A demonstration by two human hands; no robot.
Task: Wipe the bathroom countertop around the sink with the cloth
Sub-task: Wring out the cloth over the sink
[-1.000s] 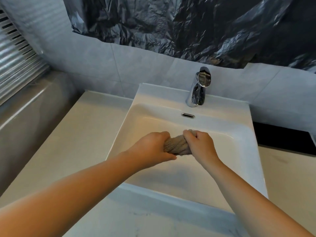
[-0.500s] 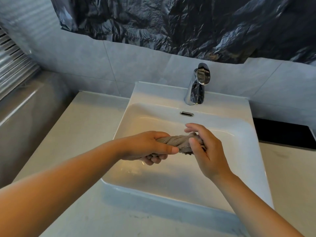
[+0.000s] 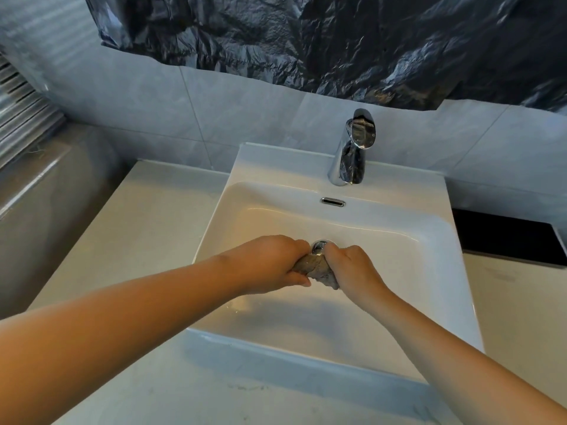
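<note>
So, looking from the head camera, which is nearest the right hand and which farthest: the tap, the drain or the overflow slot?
1. Drain, right at the fingers of the right hand.
2. Overflow slot, farther back on the sink wall.
3. Tap, on the back rim.

A single wide-angle view — worn on the person's head — looks forward and down onto the sink (image 3: 276,167) from close above its front edge. It faces the tiled wall (image 3: 245,108), the tap (image 3: 352,151) straight ahead, countertop (image 3: 147,228) spreading left and right.
</note>
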